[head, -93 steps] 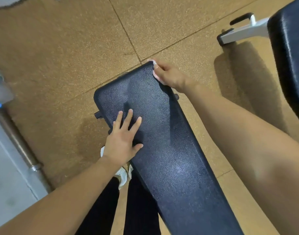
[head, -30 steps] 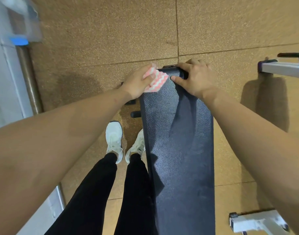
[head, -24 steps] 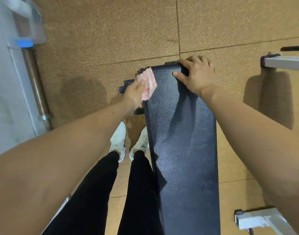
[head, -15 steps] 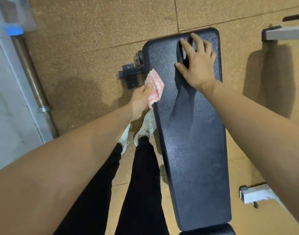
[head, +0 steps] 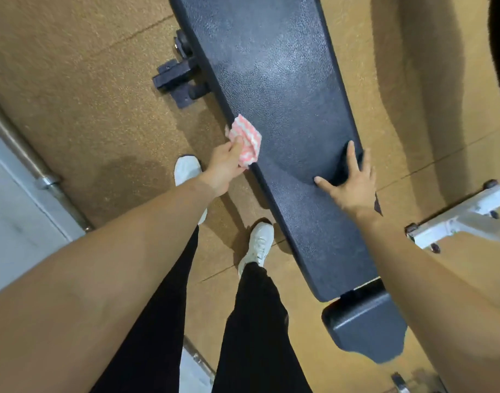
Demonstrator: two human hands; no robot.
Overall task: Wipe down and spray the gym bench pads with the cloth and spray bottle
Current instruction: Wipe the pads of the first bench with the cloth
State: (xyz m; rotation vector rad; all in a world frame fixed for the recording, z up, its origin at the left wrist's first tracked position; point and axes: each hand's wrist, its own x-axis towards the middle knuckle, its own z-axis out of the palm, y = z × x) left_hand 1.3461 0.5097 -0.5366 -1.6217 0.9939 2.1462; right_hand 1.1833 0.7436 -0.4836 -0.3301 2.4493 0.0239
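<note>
A long black bench pad (head: 274,80) runs from the top of the view down to the lower right, with a smaller black seat pad (head: 367,327) below it. My left hand (head: 224,165) grips a pink-and-white patterned cloth (head: 246,137) and holds it against the pad's left edge. My right hand (head: 349,182) lies flat on the pad near its right edge, fingers spread and straight. No spray bottle is in view.
The bench's black frame bracket and wheel (head: 176,78) stick out on the left over the brown rubber floor. A white machine frame (head: 458,219) stands at the right. A metal pipe (head: 36,168) runs along a pale wall at left. My feet in white shoes (head: 257,245) stand beside the bench.
My left hand has slid the cloth down the pad's left edge toward me. My right hand has moved from the far end of the pad to nearer the seat.
</note>
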